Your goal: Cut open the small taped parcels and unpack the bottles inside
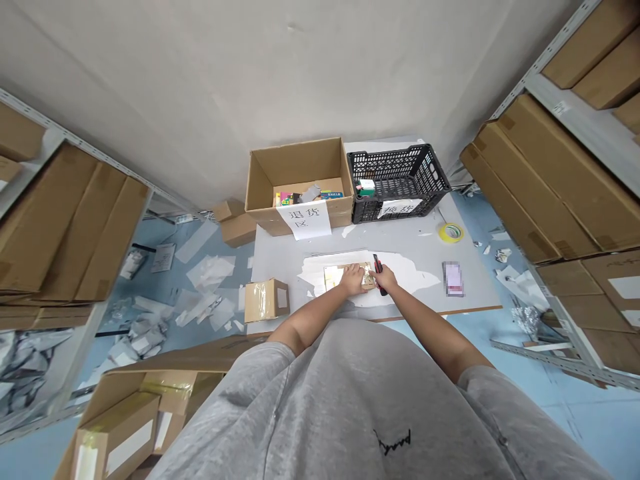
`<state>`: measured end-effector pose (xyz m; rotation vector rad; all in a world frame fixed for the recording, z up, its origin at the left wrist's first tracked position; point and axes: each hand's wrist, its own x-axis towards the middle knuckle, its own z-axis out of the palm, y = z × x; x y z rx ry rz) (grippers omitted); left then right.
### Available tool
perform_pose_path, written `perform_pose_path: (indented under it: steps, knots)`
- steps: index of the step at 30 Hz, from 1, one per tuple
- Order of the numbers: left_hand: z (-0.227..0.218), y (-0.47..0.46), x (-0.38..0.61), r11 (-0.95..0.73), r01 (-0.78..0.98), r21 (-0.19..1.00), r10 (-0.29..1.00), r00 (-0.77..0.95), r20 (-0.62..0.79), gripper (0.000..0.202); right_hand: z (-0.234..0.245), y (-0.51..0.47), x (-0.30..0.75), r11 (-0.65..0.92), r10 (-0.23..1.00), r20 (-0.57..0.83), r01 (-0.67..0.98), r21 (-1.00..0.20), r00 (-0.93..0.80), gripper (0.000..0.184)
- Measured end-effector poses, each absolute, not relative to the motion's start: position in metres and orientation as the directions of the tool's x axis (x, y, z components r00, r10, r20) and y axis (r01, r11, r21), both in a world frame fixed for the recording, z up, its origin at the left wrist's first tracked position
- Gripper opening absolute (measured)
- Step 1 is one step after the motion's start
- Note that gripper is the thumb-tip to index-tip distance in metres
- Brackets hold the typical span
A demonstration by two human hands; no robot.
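Note:
A small cardboard box (331, 277) with clear tape lies on torn white paper at the front of the table. My left hand (353, 280) rests over the top of this box and holds it, fingers bent across it. Close by on the right, my right hand (385, 277) is closed around a red and black utility knife (379, 267), its tip pointing away from me. The knife is beside the box's right end; whether its blade touches the box I cannot tell.
Behind stand an open cardboard box (300, 160) with colourful items and a black plastic crate (395, 207). A taped carton (267, 300) sits on the left. Yellow tape (451, 232) and a blurred phone-like object (453, 279) lie right. Shelves (590, 167) flank the table (470, 287).

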<state>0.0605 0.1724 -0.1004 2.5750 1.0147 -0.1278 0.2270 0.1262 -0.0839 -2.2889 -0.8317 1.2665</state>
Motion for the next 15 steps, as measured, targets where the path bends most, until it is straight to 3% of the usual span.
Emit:
perform_pose_path:
  steps: [3, 9, 15]
  knots:
    - [-0.096, 0.172, 0.062, -0.689, 0.656, 0.308, 0.623, 0.753, -0.209, 0.066, -0.083, 0.119, 0.227, -0.716, 0.696, -0.630, 0.277, -0.640, 0.344, 0.026]
    - [-0.096, 0.173, 0.063, -0.668, 0.656, 0.352, 0.623, 0.751, -0.218, 0.060, -0.078, 0.091, 0.250, -0.628, 0.778, -0.600, 0.253, -0.736, 0.186, 0.034]
    - [-0.099, 0.171, 0.059, -0.640, 0.660, 0.394, 0.647, 0.739, -0.186, 0.057, -0.074, 0.068, 0.267, -0.611, 0.777, -0.618, 0.377, -0.696, 0.118, 0.045]
